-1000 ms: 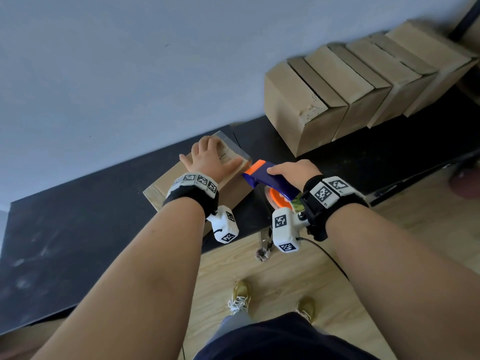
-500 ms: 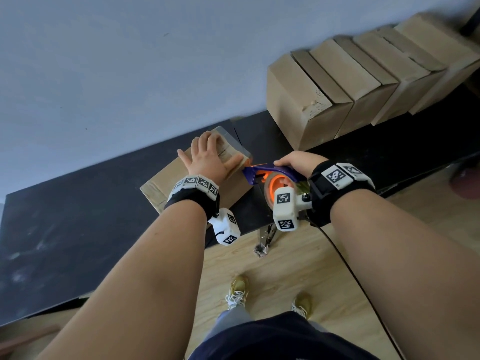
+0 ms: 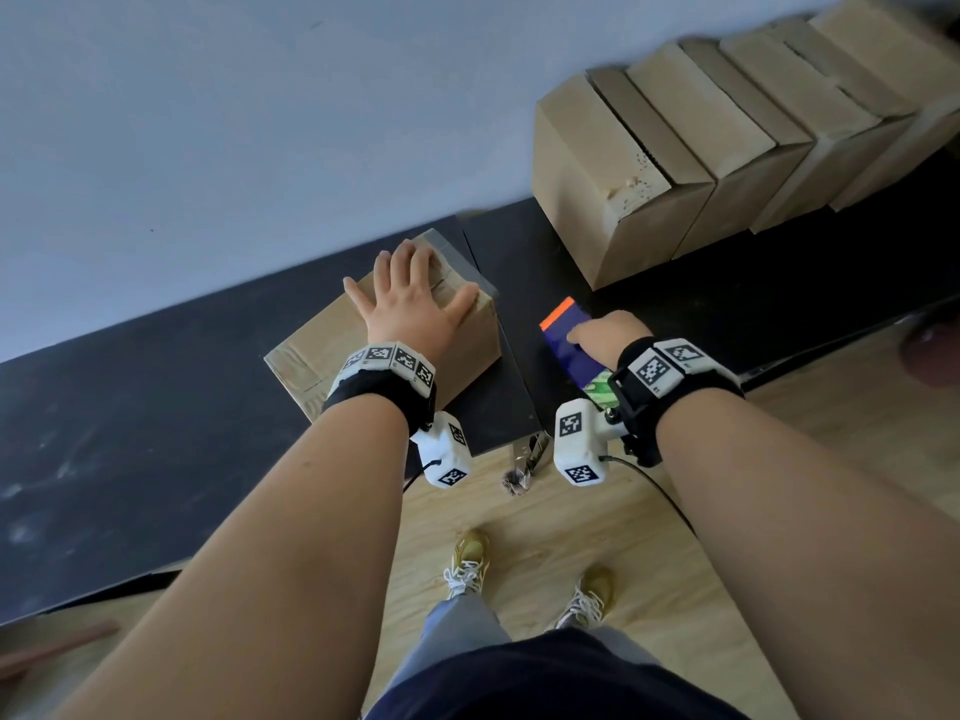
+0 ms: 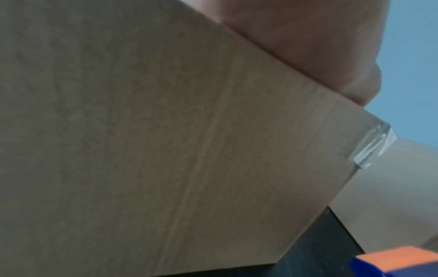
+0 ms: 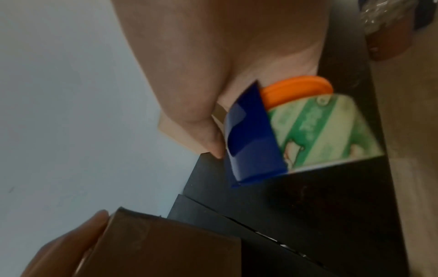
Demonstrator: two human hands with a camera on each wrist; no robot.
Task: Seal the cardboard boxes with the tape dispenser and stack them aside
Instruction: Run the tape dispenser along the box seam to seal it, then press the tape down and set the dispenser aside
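Observation:
A closed cardboard box (image 3: 317, 350) with clear tape along its top seam lies on the black table (image 3: 130, 439). My left hand (image 3: 410, 298) rests flat on its top, fingers spread. In the left wrist view the box side (image 4: 166, 150) fills the frame and a clear tape end (image 4: 372, 148) sticks off its corner. To the right of the box, my right hand (image 3: 602, 335) grips the blue and orange tape dispenser (image 3: 566, 335), low over the table. The right wrist view shows the dispenser (image 5: 251, 138) with its green-striped tape roll (image 5: 327, 131).
A row of several sealed cardboard boxes (image 3: 701, 148) leans along the grey wall (image 3: 260, 122) at the back right of the table. A metal table leg (image 3: 524, 459) stands below the table's front edge. My feet stand on a wooden floor (image 3: 519, 522).
My right hand has pulled the dispenser away from the box's right end to the right and down toward the table. The left hand has stayed on the box top, fingers now spread wider.

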